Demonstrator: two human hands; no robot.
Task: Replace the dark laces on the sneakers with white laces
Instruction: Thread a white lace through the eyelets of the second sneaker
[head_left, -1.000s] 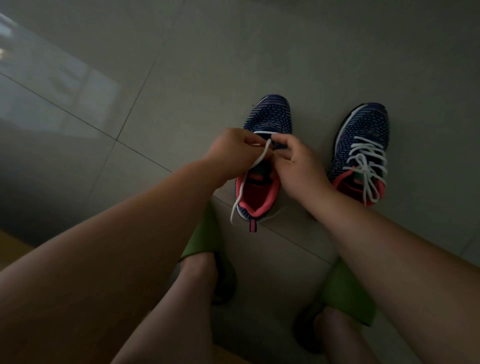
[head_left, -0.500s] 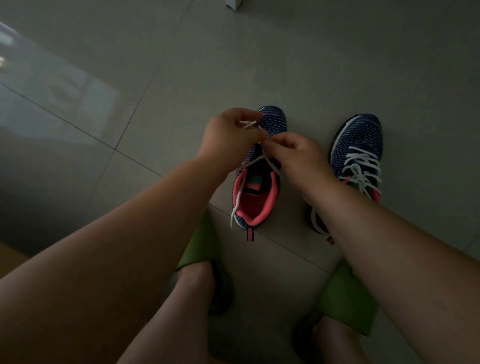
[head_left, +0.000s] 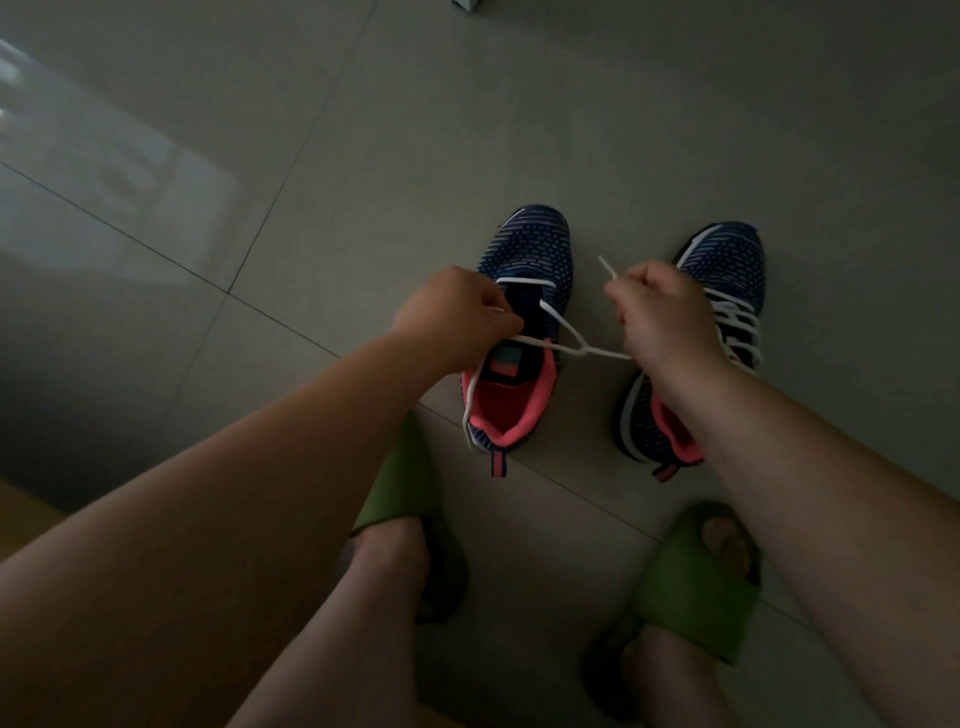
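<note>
Two dark blue knit sneakers with pink linings stand on the grey tiled floor. The left sneaker (head_left: 524, 260) has a white lace (head_left: 558, 325) run through its front eyelets only. My left hand (head_left: 457, 317) grips one end of that lace over the shoe's tongue. My right hand (head_left: 662, 317) grips the other end, drawn out to the right, with its tip sticking up above my fingers. The right sneaker (head_left: 727, 260) is laced in white and partly hidden behind my right hand and forearm.
My feet in green slippers, the left one (head_left: 402, 483) and the right one (head_left: 701, 582), stand just in front of the sneakers. A small pale object (head_left: 467, 4) shows at the top edge. A wooden surface (head_left: 21, 512) lies at the left edge.
My hands were together over the left sneaker. They have pulled apart, the right hand drawing its lace end out to the right, and the lace now crosses between them.
</note>
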